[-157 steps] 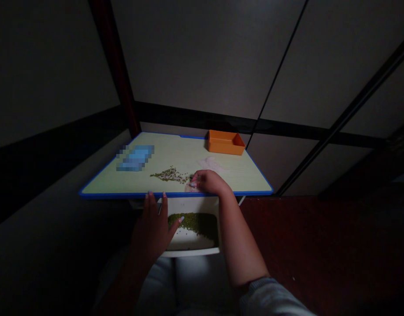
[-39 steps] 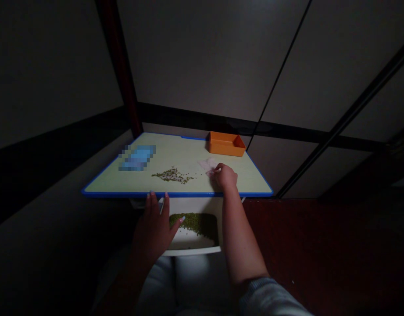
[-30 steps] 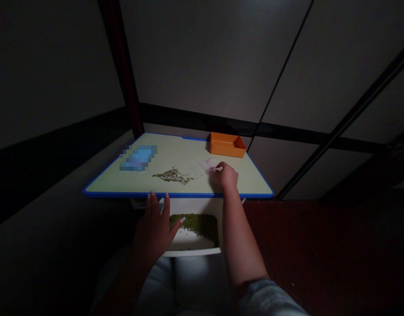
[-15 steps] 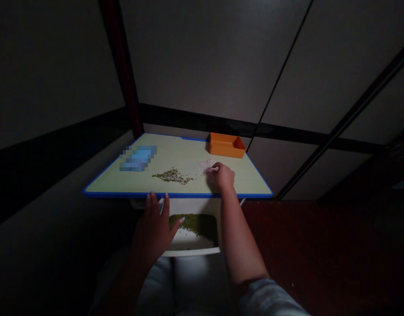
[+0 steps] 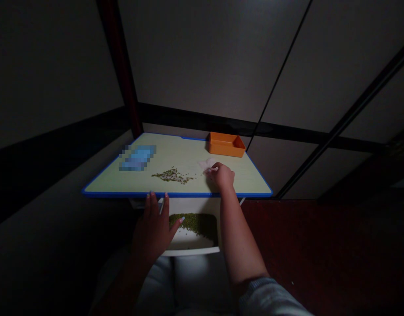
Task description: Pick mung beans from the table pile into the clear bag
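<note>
My right hand (image 5: 223,176) is closed over the right part of the tabletop, its fingers pinching a thin, crumpled whitish piece (image 5: 206,165). Whether that piece is tissue or plastic I cannot make out. To its left, a loose patch of small green beans (image 5: 172,175), mixed with paler bits, lies scattered on the table. My left hand (image 5: 154,232) has its fingers stretched and spread, with the fingertips at the table's front edge. Its thumb extends over the open white drawer (image 5: 191,252), where many more green beans (image 5: 198,223) are heaped toward the back.
An orange open box (image 5: 227,145) stands at the table's back right corner. A blurred-out blue flat object (image 5: 138,158) lies at the left. The pale tabletop (image 5: 123,184) has a blue rim. Panelled walls (image 5: 202,61) rise behind it, and reddish floor (image 5: 294,250) shows at right.
</note>
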`<state>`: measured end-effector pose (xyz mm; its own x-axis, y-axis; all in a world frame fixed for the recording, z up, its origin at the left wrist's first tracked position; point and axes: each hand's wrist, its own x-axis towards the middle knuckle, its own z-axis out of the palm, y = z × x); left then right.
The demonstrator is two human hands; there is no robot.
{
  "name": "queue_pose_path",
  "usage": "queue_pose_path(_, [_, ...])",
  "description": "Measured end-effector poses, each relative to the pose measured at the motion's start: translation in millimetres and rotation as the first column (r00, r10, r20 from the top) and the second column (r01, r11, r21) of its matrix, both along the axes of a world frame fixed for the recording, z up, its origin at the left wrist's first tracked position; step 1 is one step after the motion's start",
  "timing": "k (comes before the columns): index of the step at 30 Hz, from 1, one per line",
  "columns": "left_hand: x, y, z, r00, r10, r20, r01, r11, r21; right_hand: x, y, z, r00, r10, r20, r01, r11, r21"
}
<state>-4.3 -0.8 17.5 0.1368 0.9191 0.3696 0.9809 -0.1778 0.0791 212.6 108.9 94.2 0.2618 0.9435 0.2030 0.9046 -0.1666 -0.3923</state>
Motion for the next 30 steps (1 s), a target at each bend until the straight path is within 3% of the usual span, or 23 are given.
queue_pose_path(14, [-1.0,0.5,-0.9,1.0,-0.001,-0.019,0.001,1.0,0.004,-1.8,2.7,-2.8,0.996,0.087,-0.013,-0.088,0.996,-0.023])
queue_pose_path(19, [-0.2,0.1,-0.1,1.0,-0.004,-0.011,0.004,1.0,0.001,-1.5,3.8,-5.5,0.999,0.046,-0.016,-0.046,0.999,0.001])
queue_pose_path(25, [-0.6,0.1,0.2,1.0,-0.003,-0.006,0.004,1.0,0.017,-4.4,4.8,-7.5,0.98,0.166,-0.106,-0.162,0.986,0.039])
queue_pose_path(30, [-0.9,0.9,-0.1,1.0,0.006,-0.007,-0.006,1.0,0.004,0.0,4.1,-7.2,0.984,0.115,-0.138,-0.109,0.993,0.052])
